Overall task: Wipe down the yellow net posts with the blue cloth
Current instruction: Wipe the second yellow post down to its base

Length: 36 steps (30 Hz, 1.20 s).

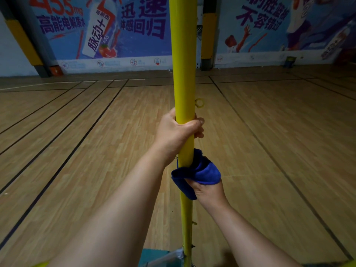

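A yellow net post [183,64] stands upright through the middle of the view, from the top edge down to its base at the bottom. My left hand [177,132] grips the post at mid-height, fingers curled round it. Just below, my right hand [207,189] holds a bunched blue cloth [198,171] wrapped against the right and front of the post. The cloth hides most of my right fingers. A small yellow ring [199,103] sticks out of the post above my left hand.
Wooden sports floor [77,141] with dark court lines spreads all around. Blue advertising banners [107,31] cover the back wall. A padded yellow and grey column [208,35] stands behind the post. A teal base part [154,257] lies at the post's foot.
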Each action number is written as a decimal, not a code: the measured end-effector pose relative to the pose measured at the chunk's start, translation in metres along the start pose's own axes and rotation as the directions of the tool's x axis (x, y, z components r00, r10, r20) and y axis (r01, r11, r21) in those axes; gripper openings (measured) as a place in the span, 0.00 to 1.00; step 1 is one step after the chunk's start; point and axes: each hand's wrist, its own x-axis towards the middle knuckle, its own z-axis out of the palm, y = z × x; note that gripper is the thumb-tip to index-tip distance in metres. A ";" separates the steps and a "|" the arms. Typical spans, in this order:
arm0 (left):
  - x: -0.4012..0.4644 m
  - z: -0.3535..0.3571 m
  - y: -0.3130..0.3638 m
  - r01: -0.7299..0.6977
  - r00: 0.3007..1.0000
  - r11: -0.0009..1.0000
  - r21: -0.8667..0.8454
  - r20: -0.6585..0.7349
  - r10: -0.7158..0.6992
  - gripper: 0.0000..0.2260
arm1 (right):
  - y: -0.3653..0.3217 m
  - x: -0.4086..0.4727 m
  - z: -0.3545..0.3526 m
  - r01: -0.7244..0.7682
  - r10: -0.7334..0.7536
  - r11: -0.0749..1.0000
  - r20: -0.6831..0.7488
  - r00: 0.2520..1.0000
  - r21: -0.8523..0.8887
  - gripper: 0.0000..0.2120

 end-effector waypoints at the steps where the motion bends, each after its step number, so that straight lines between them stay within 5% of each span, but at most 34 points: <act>1: 0.000 0.000 0.001 0.001 1.000 1.000 0.004 0.001 -0.001 0.07 | 0.001 -0.003 0.000 0.016 -0.016 1.000 -0.024 1.000 0.013 0.12; 6: 0.001 0.002 0.002 0.009 1.000 1.000 -0.003 -0.015 -0.010 0.07 | -0.013 -0.004 -0.008 0.085 -0.124 0.982 -0.238 0.963 -0.169 0.11; 9: 0.002 0.003 0.001 0.015 1.000 1.000 0.000 -0.017 -0.015 0.07 | -0.031 0.001 -0.010 0.183 -0.211 0.967 -0.152 0.966 -0.177 0.05; 12: 0.002 0.004 0.001 0.012 1.000 1.000 -0.008 -0.020 -0.012 0.07 | -0.041 0.002 -0.013 0.047 -0.063 0.978 -0.075 0.995 -0.202 0.09; 16: 0.002 0.003 0.000 -0.010 1.000 1.000 -0.003 -0.009 0.010 0.06 | -0.027 -0.010 -0.019 -0.199 0.219 0.856 -0.014 0.976 -0.478 0.08; 24: 0.002 0.000 -0.003 -0.017 1.000 0.999 0.029 0.019 0.016 0.09 | 0.012 -0.035 0.000 -0.237 0.230 0.969 -0.103 0.968 -0.065 0.09; 29: 0.002 0.000 -0.004 -0.012 1.000 0.999 0.045 -0.002 0.012 0.10 | 0.016 -0.037 0.003 -0.437 0.419 0.897 -0.184 0.889 -0.067 0.10; 32: 0.002 0.000 -0.003 -0.008 1.000 0.999 0.035 0.003 0.008 0.10 | 0.015 -0.036 0.006 -0.351 0.343 0.936 -0.174 0.923 -0.015 0.08; 35: 0.000 0.001 -0.003 -0.015 1.000 0.999 0.031 -0.007 0.015 0.09 | -0.010 -0.030 0.021 -0.282 0.335 0.912 -0.141 0.932 0.298 0.06; 36: 0.000 0.001 -0.003 -0.016 1.000 0.999 0.031 -0.015 0.017 0.09 | -0.016 -0.028 0.022 -0.268 0.301 0.940 -0.149 0.942 0.210 0.06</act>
